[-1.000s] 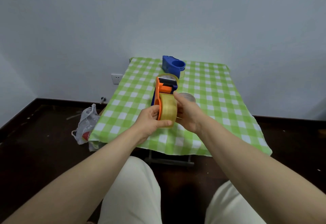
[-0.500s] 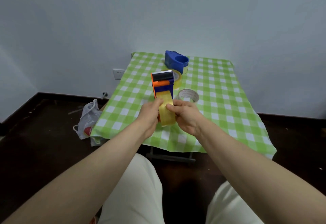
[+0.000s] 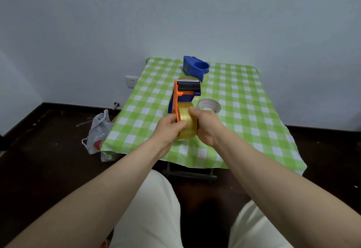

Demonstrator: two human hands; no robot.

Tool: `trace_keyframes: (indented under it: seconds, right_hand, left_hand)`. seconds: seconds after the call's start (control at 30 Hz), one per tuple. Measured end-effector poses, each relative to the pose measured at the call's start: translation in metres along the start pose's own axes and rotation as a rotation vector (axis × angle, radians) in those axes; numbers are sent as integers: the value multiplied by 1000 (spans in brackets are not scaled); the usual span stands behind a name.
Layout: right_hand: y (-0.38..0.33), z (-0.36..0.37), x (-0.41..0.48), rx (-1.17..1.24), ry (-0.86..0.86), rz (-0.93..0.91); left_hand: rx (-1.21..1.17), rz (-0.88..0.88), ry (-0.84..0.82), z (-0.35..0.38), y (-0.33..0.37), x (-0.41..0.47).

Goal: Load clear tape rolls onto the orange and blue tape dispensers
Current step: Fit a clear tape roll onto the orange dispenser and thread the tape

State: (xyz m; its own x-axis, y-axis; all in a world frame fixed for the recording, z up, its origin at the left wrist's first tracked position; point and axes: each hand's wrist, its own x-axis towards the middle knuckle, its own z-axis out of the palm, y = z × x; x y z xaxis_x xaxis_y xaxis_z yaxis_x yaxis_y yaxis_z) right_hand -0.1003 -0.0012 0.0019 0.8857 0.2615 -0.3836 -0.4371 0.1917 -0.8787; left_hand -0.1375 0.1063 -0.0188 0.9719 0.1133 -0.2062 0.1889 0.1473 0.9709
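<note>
I hold the orange and blue tape dispenser above the near part of the table, its black roller pointing away from me. A yellowish clear tape roll sits on its hub. My left hand grips the dispenser's orange side and the roll's left edge. My right hand wraps the roll from the right. A second blue dispenser stands at the table's far edge. Another clear roll with a white core lies flat just beyond my right hand. A third roll is partly hidden behind the held dispenser.
The small table carries a green and white checked cloth. A white plastic bag lies on the dark floor at the table's left corner. A wall socket is on the wall to the left. My knees are below the table's front edge.
Both hands have turned the dispenser and roll: the roll's broad face shows more and the orange side plate faces left again. The camera view shifted slightly.
</note>
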Motion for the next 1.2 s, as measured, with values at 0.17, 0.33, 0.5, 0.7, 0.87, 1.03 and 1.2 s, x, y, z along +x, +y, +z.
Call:
trace_keyframes:
  seconds: [0.17,0.33,0.5,0.7,0.87,1.03,1.2]
  right_hand:
    - [6,-2,-4,10,-83,-82]
    - [10,-5,-9,-44,-125,-131]
    - [18,-4,-10,-161,-118,-200]
    - [16,-8,-9,-74,-119,-209]
    - [17,-7,-10,-151,-108,-245]
    - [20,-1,-9,-267,-50,-254]
    - [15,-4,-9,-168,-61,-217]
  left_hand:
    - [-96,-63,102,6,6,2]
    - [-111,-124,157,11,11,4]
    - [-188,-203,218,14,19,6]
    - [-143,-124,142,13,19,3]
    - [-124,-88,131,13,17,1]
    - [-127,-141,200,17,21,6]
    - [-100,-137,160,15,23,4]
